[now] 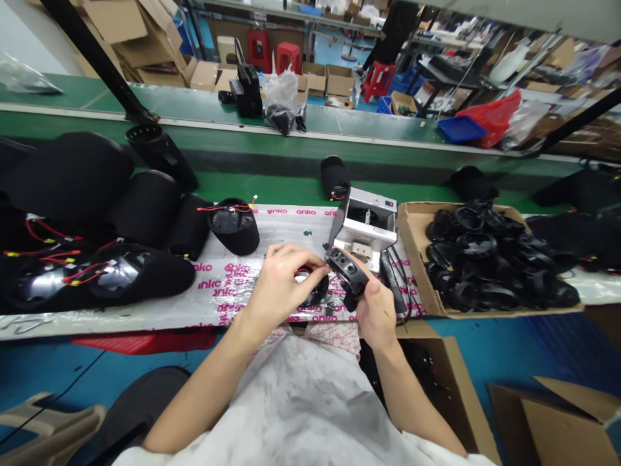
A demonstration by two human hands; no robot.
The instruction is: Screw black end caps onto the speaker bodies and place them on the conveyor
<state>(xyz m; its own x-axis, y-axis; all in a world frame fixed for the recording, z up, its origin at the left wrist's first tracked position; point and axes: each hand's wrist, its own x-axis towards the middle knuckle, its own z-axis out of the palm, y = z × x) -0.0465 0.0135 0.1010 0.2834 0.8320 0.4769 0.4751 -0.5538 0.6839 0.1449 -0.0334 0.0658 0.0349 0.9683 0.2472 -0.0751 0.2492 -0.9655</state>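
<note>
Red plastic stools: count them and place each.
3: the left stool and middle stool beyond the green bench, the right stool by a dark-clad person. Others may be hidden.

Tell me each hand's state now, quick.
Left hand: fingers curled, tips at the edge of the black plastic part; whether it grips anything cannot be told.
Right hand: closed, holding the black plastic part.

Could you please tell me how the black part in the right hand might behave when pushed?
The black part is probably stiff, as its curved form shows no sag in the right hand. It seems fairly light, being held raised in that hand. Its rounded outline may let it rock.
</note>
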